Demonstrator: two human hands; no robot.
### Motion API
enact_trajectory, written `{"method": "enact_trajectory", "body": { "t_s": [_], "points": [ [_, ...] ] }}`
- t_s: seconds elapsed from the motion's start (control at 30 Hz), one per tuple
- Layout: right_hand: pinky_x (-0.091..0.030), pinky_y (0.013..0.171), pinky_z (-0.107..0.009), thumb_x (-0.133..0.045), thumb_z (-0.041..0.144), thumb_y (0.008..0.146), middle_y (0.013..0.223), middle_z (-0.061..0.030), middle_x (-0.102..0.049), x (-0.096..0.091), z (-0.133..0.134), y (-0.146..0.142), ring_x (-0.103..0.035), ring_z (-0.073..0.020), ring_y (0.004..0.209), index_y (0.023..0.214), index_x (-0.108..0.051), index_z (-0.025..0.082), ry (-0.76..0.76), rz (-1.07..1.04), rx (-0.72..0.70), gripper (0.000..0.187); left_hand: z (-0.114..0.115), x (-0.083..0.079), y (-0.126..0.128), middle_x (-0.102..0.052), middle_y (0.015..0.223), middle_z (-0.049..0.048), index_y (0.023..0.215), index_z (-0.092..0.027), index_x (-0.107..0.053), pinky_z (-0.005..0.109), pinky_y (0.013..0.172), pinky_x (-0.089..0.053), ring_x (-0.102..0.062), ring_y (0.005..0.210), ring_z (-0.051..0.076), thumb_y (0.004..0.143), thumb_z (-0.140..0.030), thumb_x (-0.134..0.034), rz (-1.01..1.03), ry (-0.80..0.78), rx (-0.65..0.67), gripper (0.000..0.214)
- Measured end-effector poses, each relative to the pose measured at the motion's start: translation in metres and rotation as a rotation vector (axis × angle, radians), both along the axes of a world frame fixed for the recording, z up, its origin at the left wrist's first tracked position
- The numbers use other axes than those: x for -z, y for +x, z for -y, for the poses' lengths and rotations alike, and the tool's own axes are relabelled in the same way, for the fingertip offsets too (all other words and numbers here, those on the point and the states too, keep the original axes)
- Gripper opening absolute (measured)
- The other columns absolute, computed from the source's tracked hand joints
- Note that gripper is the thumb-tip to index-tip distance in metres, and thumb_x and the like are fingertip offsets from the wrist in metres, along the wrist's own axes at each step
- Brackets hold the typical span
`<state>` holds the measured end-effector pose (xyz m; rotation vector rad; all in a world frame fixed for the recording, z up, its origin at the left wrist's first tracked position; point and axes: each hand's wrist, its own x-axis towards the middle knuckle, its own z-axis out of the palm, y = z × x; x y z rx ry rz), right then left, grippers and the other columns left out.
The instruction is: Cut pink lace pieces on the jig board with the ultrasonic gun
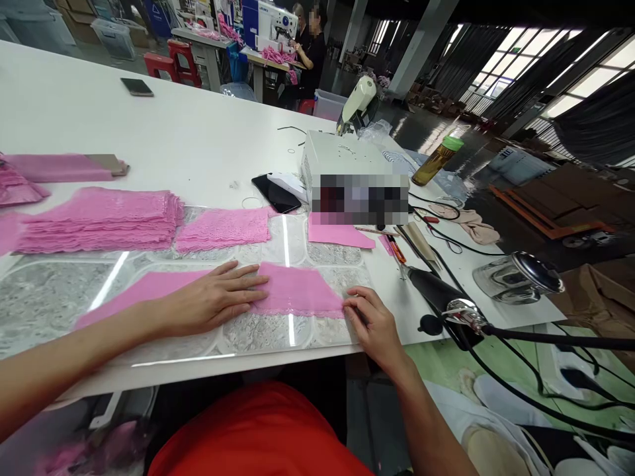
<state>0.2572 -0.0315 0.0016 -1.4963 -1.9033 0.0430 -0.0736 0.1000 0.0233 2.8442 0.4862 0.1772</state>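
The pink trapezoid piece of lace fabric (297,291) lay flat at the centre of the frame, on the glossy marbled mat (44,297) near the front edge of the white worktop (188,132). The left hand (218,297) rested on its left half with the grip open, palm down and fingers spread. The right hand (372,320) sat at the piece's lower right corner with fingertips on the edge. Whether that grip pinched the lace or only pressed it could not be told.

To do this well, I judged, the flat hand should pin the cloth with light, even pressure while the other draws the edge outward, so the thin lace lies without a ripple and is not stretched out of shape.

Higher in the frame, a tall stack of pink lace pieces (99,218) and a lower pile of the same lace (223,228) lay side by side. A black rod-shaped tool with a cable (436,291) lay right of centre, near the right hand but apart from it.

The front of the white box-shaped machine (342,158) was blurred out. The pink cloth under the left forearm (143,291) might have been the same piece or another; the arm hid the join.
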Motion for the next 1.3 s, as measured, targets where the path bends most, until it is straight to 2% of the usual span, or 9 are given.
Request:
{"method": "enact_trajectory", "body": {
  "t_s": [0.47,0.57,0.73,0.93,1.03,1.13,1.3],
  "points": [
    [-0.057,0.083,-0.030,-0.054,0.016,0.088,0.105,-0.0080,-0.063,-0.003,0.009,-0.003,-0.065,-0.0176,0.099,0.090,-0.065,0.021,-0.023,-0.020,0.000,0.012,-0.003,0.001,-0.002,-0.044,0.150,-0.0011,0.141,-0.032,-0.049,0.043,0.123,-0.012,-0.033,0.144,0.021,0.101,-0.036,-0.041,0.018,-0.010,0.014,0.041],
    [-0.058,0.082,-0.031,-0.055,0.015,0.088,0.106,-0.0086,-0.062,-0.002,0.011,-0.004,-0.066,-0.0177,0.097,0.093,-0.066,0.021,0.007,-0.035,0.006,0.014,-0.002,0.000,-0.002,-0.046,0.149,-0.0006,0.141,-0.032,-0.049,0.043,0.123,-0.013,-0.034,0.144,0.022,0.101,-0.036,-0.042,0.027,-0.018,0.015,0.041],
    [-0.058,0.073,-0.030,-0.059,0.013,0.085,0.108,-0.0078,-0.062,0.001,0.015,-0.005,-0.063,-0.0140,0.080,0.097,-0.068,0.023,0.080,0.004,-0.034,0.018,0.002,-0.003,-0.002,-0.042,0.151,0.0022,0.142,-0.029,-0.048,0.045,0.122,-0.013,-0.032,0.144,0.022,0.102,-0.034,-0.040,-0.011,-0.043,-0.002,0.041],
    [-0.057,0.074,-0.030,-0.062,0.014,0.084,0.110,-0.0088,-0.061,0.008,0.017,-0.002,-0.062,-0.0149,0.083,0.100,-0.068,0.022,0.155,0.076,-0.056,0.019,0.005,-0.003,-0.003,-0.040,0.153,0.0041,0.141,-0.027,-0.049,0.046,0.122,-0.013,-0.028,0.146,0.023,0.102,-0.034,-0.039,-0.026,-0.065,0.008,0.040],
    [-0.057,0.072,-0.030,-0.062,0.015,0.084,0.110,-0.0087,-0.061,0.009,0.017,-0.001,-0.062,-0.0144,0.081,0.097,-0.067,0.021,0.173,0.091,-0.066,0.015,0.008,-0.005,-0.004,-0.041,0.152,0.0069,0.140,-0.024,-0.050,0.047,0.121,-0.017,-0.030,0.145,0.024,0.102,-0.033,-0.040,-0.012,-0.052,0.002,0.040],
    [-0.057,0.071,-0.030,-0.061,0.017,0.085,0.108,-0.0084,-0.062,0.010,0.016,-0.001,-0.062,-0.0146,0.080,0.097,-0.067,0.022,0.193,0.107,-0.055,0.013,0.012,-0.009,-0.003,-0.044,0.150,0.0100,0.134,-0.022,-0.056,0.049,0.119,-0.024,-0.035,0.143,0.026,0.102,-0.033,-0.041,0.009,-0.023,0.003,0.037],
    [-0.058,0.071,-0.031,-0.061,0.019,0.086,0.107,-0.0079,-0.063,0.011,0.016,-0.001,-0.063,-0.0150,0.078,0.096,-0.067,0.023,0.202,0.118,-0.036,0.013,0.013,-0.011,0.000,-0.052,0.143,0.0130,0.113,-0.019,-0.067,0.048,0.115,-0.034,-0.043,0.137,0.027,0.100,-0.029,-0.045,0.101,0.004,0.026,0.028]
  ]
}}
